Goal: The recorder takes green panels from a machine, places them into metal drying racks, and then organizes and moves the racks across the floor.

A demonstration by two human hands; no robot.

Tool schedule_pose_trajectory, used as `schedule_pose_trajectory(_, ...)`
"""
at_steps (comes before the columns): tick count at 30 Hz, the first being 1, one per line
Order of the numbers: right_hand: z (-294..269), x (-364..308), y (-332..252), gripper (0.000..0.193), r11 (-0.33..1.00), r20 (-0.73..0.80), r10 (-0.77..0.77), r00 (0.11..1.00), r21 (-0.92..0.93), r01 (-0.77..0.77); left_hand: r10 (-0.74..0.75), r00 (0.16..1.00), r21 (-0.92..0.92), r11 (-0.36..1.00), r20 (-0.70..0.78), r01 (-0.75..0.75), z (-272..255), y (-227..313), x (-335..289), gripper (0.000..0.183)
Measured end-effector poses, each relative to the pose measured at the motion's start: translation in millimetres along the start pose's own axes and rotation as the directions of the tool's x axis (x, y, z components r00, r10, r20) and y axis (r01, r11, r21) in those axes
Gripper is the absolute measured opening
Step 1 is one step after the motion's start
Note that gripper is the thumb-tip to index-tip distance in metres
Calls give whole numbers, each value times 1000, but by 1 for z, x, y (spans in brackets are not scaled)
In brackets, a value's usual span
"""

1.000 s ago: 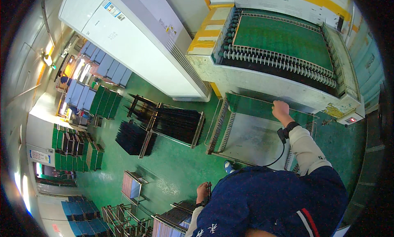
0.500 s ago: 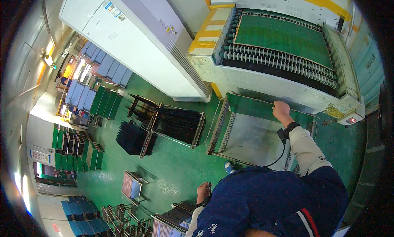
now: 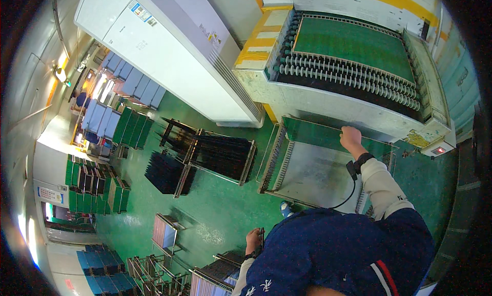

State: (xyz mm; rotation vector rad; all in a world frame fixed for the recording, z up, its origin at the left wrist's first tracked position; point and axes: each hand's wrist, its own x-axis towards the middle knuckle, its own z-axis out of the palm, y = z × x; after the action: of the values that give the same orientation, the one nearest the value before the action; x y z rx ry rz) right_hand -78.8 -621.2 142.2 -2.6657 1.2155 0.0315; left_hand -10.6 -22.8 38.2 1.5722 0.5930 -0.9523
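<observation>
My right hand [image 3: 351, 138] is closed, reaching over the far side of a wheeled-looking metal rack [image 3: 272, 160] with toothed side rails. Whether anything thin is pinched in its fingers cannot be made out. A pale grey sheet [image 3: 315, 170] lies within the rack's frame, below that hand. Low in the picture, beside my body, my left hand [image 3: 253, 240] is curled against a narrow dark object [image 3: 262, 238] whose kind is unclear. Beyond the rack, a green panel with a copper-coloured border [image 3: 353, 47] rests on the rollers [image 3: 353, 81] of a conveyor machine [image 3: 338, 104].
A tall white cabinet unit [image 3: 169, 50] stands left of the machine. Racks of black panels [image 3: 220, 155] are on the green floor [image 3: 205, 214]. Another rack [image 3: 165, 232] stands nearer, with more racks [image 3: 159, 275] at the bottom. Green stacks [image 3: 89, 203] line the left.
</observation>
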Motion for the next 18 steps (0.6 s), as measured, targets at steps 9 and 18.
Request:
schedule_pose_trajectory(9, 2, -1, 0, 18, 1000, -15, 1, 1000, -4, -1, -26, 999, -33, 999, -47, 25, 1, -2, 2, 28)
schedule_pose_trajectory(18, 2, -1, 0, 18, 1000, -13, 12, 1000, 7, -12, -14, 999, -50, 999, -35, 12, 2, 0, 1, 27)
